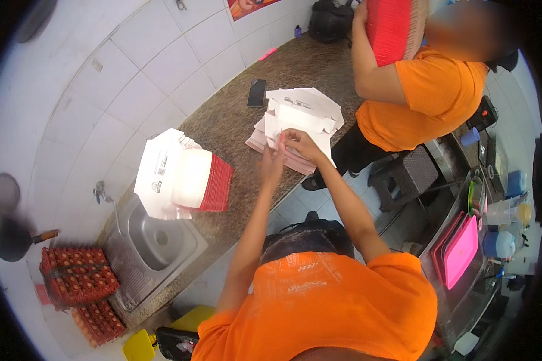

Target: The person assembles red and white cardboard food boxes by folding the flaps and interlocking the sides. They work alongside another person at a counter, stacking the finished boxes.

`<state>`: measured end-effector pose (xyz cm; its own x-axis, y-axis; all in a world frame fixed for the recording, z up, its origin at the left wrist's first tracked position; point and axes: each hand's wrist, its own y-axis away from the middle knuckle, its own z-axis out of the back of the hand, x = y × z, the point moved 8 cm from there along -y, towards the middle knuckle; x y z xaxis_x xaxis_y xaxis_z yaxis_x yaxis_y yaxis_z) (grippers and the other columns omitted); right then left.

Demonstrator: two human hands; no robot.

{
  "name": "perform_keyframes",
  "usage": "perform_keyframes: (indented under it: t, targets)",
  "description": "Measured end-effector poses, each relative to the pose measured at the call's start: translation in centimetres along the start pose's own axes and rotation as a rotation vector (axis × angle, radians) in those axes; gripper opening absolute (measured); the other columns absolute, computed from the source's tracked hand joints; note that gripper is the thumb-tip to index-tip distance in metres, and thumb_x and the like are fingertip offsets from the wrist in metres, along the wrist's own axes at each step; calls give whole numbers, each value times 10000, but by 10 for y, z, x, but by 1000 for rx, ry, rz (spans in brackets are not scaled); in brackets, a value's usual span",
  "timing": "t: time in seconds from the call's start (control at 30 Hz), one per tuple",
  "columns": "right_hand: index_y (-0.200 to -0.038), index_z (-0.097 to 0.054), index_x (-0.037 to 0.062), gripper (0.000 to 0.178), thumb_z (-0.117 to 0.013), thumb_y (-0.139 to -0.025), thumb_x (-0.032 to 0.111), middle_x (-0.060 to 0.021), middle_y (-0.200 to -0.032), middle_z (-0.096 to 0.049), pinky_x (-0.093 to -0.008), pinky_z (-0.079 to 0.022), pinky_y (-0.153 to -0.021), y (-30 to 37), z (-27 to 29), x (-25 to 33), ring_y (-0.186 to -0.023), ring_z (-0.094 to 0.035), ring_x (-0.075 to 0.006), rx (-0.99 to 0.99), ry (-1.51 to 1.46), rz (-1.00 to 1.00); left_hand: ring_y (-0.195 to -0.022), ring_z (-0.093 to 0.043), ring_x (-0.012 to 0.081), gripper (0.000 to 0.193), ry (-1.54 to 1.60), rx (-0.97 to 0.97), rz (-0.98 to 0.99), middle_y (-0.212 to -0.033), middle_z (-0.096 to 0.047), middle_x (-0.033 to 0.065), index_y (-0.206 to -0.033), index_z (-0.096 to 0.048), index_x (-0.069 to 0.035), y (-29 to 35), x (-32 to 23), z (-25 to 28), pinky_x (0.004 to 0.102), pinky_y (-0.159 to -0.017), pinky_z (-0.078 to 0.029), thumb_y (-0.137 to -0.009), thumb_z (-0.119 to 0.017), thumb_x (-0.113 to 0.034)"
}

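I had the right hand (301, 144) at the near edge of the white carton (304, 115), its thumb and fingertips pinched on a corner flap, most likely to make that corner hold its bend. The left hand (273, 163) stood upright against the same corner, seemingly as a brace; from my end I could not tell whether its fingers gripped or only pressed. The carton lay opened out, pale inside up, with a flat pile (290, 161) of pinkish-edged blanks directly under it, which I took to serve as a raised work surface.

Just beyond the carton and to its left, a dark phone (256, 93) lay on the speckled counter (226, 111), apart from the cardboard and probably kept out of the way there. Farther left of the carton I saw red-and-white boxes (191, 180) nested in one another, I judged to save room, and past them the steel sink (161, 237). Well off to the carton's right, a co-worker (424, 99) hugged a tall red stack (388, 30) against the body, presumably so it would not slide apart.
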<state>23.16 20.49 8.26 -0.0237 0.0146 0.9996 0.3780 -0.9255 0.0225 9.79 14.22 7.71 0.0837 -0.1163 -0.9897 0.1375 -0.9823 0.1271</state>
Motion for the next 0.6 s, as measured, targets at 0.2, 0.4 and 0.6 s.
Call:
perform_keyframes:
  t: [0.2,0.4,0.6]
  targets:
    - [-1100,-672,75,202,-671,-973,231,26,-999,-651,-245,-476,-808,8,30,-13,-891,-567,-52,-232,-341,83,-1071,-679,298,439,208,-88,183,-1260,-613,158,-1367,-552,-10,-17,60,6,440,-805,-644,-1071,-477,-325]
    - [-1088,-636,84,241,-754,-898,173,1,-1127,-623,-319,-472,-915,36,49,72,-1037,-579,-118,-273,-74,347,-1109,-664,300,456,109,-164,255,-1297,-602,153,-1418,-517,-37,-62,83,19,467,-832,-614,-1053,-528,-311]
    - [-1086,-625,77,352,-797,-778,84,-109,-1333,-613,-407,-397,-1119,105,26,142,-1286,-555,-267,-194,291,539,-1318,-511,316,772,12,-261,43,-1497,-445,206,-1547,-259,1,-67,56,44,470,-1079,-425,-994,-653,-367]
